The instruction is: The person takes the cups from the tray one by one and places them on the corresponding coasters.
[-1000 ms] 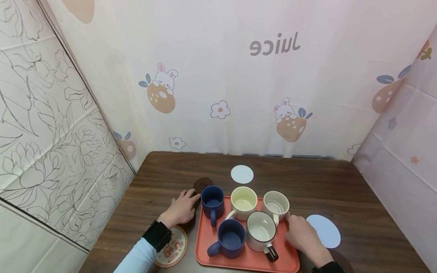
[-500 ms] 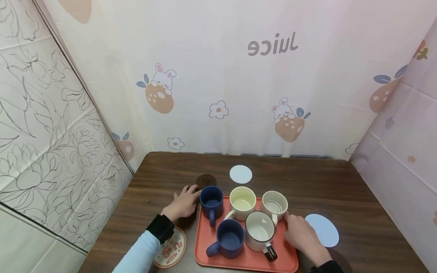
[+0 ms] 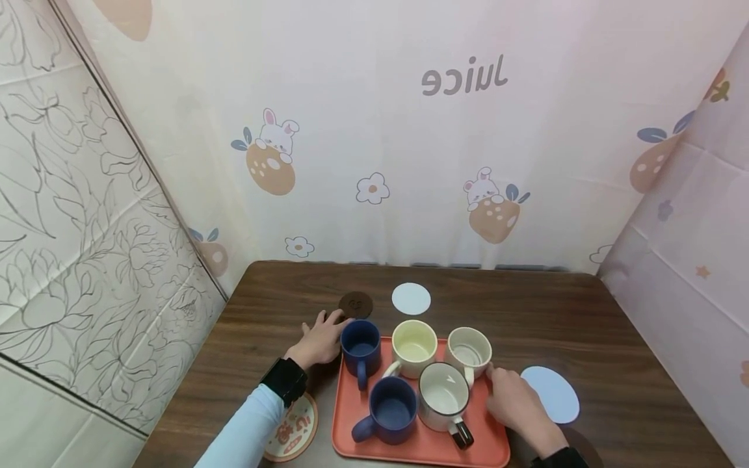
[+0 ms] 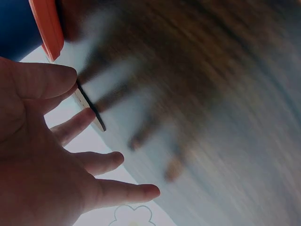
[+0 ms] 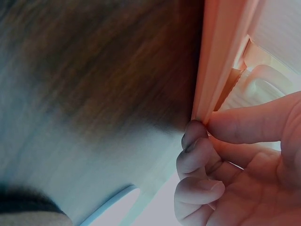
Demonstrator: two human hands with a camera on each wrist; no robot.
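Five ceramic mugs [image 3: 445, 395] crowd the orange plastic tray [image 3: 345, 434] on the brown wooden tabletop [image 3: 614, 325]. I see my right hand [image 3: 515, 406] pinching the tray's right rim between thumb and curled fingers, probably to steady it. Farther left, my left hand [image 3: 318, 339] lies spread flat beside the tray, fingertips just short of the dark round coaster [image 3: 355, 304].

A light blue sleeve [image 3: 242, 432] ends at a black wrist strap [image 3: 283, 380].

Mugs [image 3: 414, 341] crowd tray [image 3: 345, 416]; tabletop [image 3: 526, 312] behind free.
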